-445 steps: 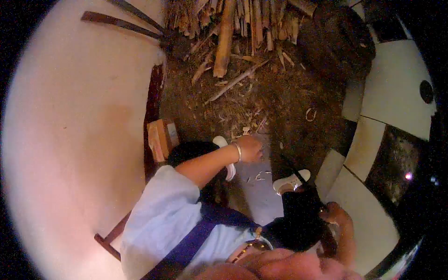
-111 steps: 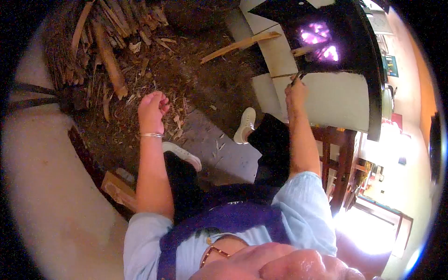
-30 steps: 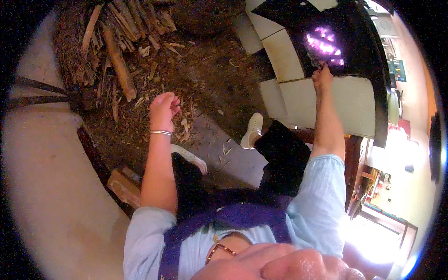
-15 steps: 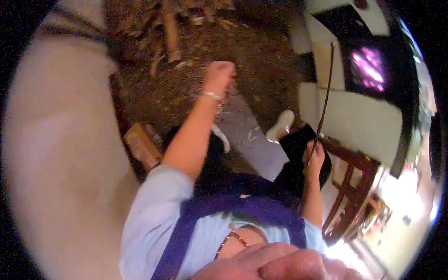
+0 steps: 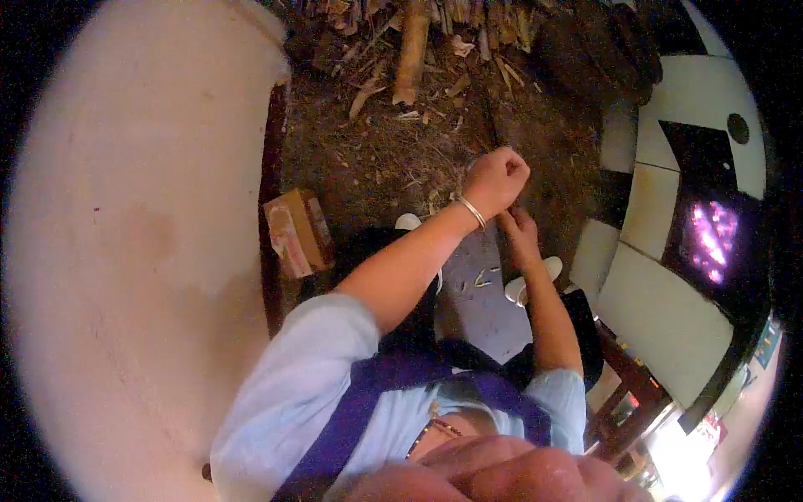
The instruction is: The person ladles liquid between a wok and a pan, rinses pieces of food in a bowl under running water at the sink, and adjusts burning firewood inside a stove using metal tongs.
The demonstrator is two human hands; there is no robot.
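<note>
My left hand [image 5: 499, 177], with a silver bangle at the wrist, is curled closed over the dark floor in the middle of the view. What lies inside its fingers is hidden. Just below and to the right, almost touching it, my right hand [image 5: 522, 235] is closed at the lower end of a thin dark rod [image 5: 491, 124]. The rod is faint against the floor and shows beyond my left hand, pointing away from me; its middle part is covered. Beneath my hands a grey slab [image 5: 477, 309] carries a few small pale scraps.
Split firewood [image 5: 411, 58] lies at the top, beside a dark round object [image 5: 598, 50]. A cardboard box [image 5: 299, 233] stands left, by the pale surface [image 5: 150, 251]. On the right, glowing embers [image 5: 711, 240] sit in a dark opening of the tiled stove [image 5: 661, 314].
My right hand has come away from the embers with the rod, over to my left hand. My left hand has moved right across the view. The view has swung left.
</note>
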